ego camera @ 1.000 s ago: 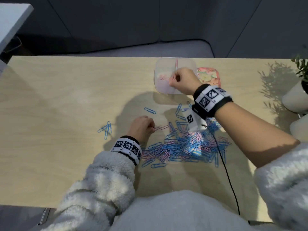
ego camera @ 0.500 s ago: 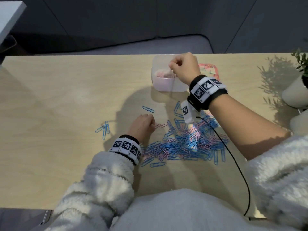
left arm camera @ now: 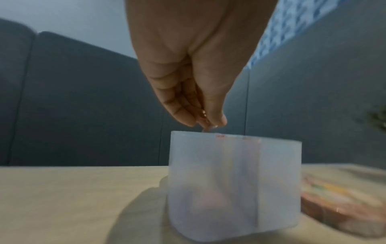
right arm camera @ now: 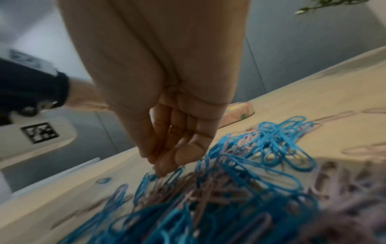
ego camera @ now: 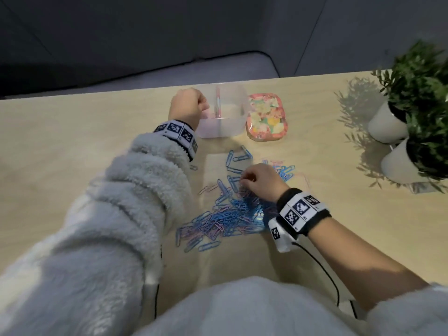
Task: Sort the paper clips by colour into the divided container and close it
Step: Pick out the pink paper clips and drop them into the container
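Over the container's (ego camera: 221, 112) left compartment the left hand (ego camera: 188, 109) bunches its fingertips, on what I cannot tell, while the right hand (ego camera: 260, 181) pinches into the mixed paper clips (ego camera: 223, 217) on the table (ego camera: 72, 146), best lifting one colour cleanly.

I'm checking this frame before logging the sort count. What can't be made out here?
- Clip count in the container: head view, frosted walls and left hand hide it.
- Whether the left hand's fingertips pinch a clip: left wrist view, blurred.
- Which clip of the pile the right hand touches: right wrist view, blurred.
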A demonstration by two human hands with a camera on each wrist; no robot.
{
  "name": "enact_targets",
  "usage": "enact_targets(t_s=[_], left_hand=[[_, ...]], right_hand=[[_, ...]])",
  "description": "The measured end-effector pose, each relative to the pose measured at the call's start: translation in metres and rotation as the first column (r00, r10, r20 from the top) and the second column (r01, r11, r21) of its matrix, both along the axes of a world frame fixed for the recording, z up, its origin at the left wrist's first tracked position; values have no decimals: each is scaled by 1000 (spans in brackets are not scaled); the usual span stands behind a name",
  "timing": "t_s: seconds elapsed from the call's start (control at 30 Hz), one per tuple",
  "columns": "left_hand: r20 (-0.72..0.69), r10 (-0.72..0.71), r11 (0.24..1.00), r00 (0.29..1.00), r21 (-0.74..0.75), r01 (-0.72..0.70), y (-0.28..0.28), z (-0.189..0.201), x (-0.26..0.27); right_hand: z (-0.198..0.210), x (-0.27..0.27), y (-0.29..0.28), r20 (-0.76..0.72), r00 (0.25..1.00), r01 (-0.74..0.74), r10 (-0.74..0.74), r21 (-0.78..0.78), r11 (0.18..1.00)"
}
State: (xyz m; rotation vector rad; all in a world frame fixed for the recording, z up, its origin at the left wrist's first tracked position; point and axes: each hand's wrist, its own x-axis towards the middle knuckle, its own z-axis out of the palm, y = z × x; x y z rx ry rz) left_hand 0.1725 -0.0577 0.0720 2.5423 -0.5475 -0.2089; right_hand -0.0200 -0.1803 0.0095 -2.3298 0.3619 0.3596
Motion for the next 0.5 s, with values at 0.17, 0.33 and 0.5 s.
enact_targets(t_s=[0.17, 0.33, 0.5], left_hand=[[54, -81, 996, 995, 31, 80, 0, -5, -9], [278, -157, 987, 948, 22, 157, 28, -29, -58], [-18, -160, 979, 987, 123, 161, 63, -68, -107]], right_hand=[[-4, 3, 19, 15, 1000, 1, 2, -151, 988], [-7, 13, 41, -62, 995, -96, 80, -327, 940], [-10, 16, 38, -105, 993, 34, -48, -135, 990]])
